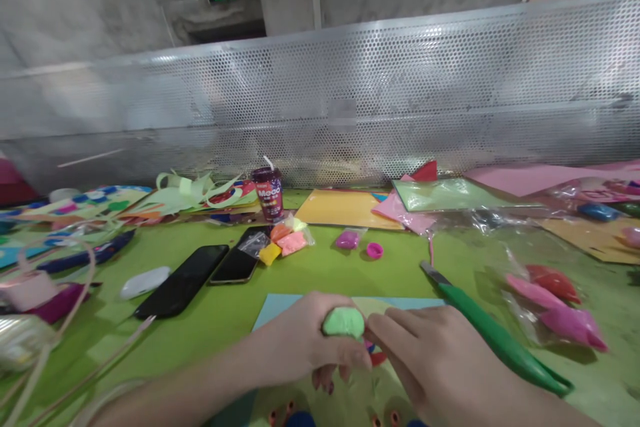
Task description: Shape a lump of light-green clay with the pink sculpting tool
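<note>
My left hand (306,333) is closed around a lump of light green modelling clay (343,323), which shows between thumb and forefinger. Right beside it, my right hand (433,350) has its fingers bent and pressed together, the fingertips close against the clay's right edge. Whatever those fingers grip is hidden. Both hands are above a light blue sheet (276,305) with a pale yellow-green area. Partly covered by the hands, small red (379,358) and blue clay pieces lie on that sheet. More blue pieces (300,419) and small brownish ones show at the bottom edge.
Two phones (183,280) and a white case (145,282) lie left. Bagged clay (287,240) and a drink cup (269,193) stand beyond. A green-handled tool (500,330) and more bagged clay (560,300) lie right. A perforated metal panel (400,93) closes the back.
</note>
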### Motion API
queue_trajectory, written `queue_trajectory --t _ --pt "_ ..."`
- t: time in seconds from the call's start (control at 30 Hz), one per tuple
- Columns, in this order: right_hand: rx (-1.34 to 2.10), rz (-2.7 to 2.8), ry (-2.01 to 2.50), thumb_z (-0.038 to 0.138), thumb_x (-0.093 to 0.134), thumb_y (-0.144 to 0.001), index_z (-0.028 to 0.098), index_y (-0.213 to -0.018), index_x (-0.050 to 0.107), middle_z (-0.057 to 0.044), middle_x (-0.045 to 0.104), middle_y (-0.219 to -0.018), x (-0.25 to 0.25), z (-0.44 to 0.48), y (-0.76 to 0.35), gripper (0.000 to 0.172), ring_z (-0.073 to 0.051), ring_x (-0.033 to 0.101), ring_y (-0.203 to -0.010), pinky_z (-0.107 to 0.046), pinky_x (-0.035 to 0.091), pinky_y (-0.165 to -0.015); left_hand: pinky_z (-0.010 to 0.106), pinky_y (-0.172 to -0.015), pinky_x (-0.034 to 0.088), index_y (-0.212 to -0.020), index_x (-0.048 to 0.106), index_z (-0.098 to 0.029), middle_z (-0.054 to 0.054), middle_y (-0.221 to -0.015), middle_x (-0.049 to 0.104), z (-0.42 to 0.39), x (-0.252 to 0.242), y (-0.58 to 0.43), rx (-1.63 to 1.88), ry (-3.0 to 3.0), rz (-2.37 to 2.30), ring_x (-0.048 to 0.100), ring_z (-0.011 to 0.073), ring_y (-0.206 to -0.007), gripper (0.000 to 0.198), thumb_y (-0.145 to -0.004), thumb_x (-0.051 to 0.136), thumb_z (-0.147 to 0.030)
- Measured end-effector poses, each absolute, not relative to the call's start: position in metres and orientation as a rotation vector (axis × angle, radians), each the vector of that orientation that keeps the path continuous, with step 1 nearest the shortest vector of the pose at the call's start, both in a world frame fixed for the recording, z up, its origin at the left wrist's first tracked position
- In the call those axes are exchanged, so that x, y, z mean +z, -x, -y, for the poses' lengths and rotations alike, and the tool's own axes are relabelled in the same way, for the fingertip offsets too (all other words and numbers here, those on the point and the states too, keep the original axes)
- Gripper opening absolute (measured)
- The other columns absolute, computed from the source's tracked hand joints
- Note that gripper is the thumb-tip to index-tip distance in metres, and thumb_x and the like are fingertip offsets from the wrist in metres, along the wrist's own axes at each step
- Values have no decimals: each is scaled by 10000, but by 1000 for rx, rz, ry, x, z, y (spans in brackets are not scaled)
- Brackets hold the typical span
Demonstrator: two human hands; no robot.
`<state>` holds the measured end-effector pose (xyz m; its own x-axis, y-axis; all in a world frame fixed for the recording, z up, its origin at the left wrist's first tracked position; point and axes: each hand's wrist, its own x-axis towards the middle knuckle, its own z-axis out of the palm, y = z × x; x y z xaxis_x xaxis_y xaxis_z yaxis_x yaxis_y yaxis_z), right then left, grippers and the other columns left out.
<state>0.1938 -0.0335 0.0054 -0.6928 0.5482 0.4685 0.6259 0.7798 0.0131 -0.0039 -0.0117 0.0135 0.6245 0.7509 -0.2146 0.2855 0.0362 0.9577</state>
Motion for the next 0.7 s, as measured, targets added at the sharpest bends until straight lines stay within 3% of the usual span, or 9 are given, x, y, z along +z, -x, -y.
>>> queue_trajectory --t 0.13,0.23,0.4,0.53,0.7 --pt "-285 2498 866 45 316 -759 199 -748 479 10 502 -605 4 34 -188 225 -147 320 -443 -299 157 -437 180 -413 372 -791 545 -140 -32 -569 516 13 11 3 500 -1547 -853 429 62 -420 479 -632 670 -574" --pt "-215 2500 875 65 298 -826 200 -757 500 13 519 -594 14 32 -193 253 -137 379 -436 -286 198 -438 176 -408 330 -763 553 -130 -43 -533 436 11 12 7 536 -1599 -749 373 56 -424 583 -674 513 -705" --pt "-347 2434 869 179 339 -929 203 -837 556 12 576 -599 39 23 -217 237 -128 487 -456 -265 274 -447 191 -420 359 -817 589 -125 -62 -518 340 4 16 12 565 -1511 -700 312 48 -403 664 -732 362 -743" --pt "-392 2336 911 230 315 -956 195 -849 567 8 582 -570 46 19 -223 275 -116 494 -429 -249 264 -416 179 -404 346 -903 600 -118 -52 -532 382 1 16 10 581 -1556 -843 358 51 -400 719 -734 320 -758" --pt "-331 2450 922 193 315 -943 184 -802 571 3 547 -556 39 26 -215 292 -113 482 -451 -261 253 -438 164 -364 314 -857 561 -120 -52 -523 421 2 9 7 506 -1638 -885 345 40 -360 690 -725 336 -759"
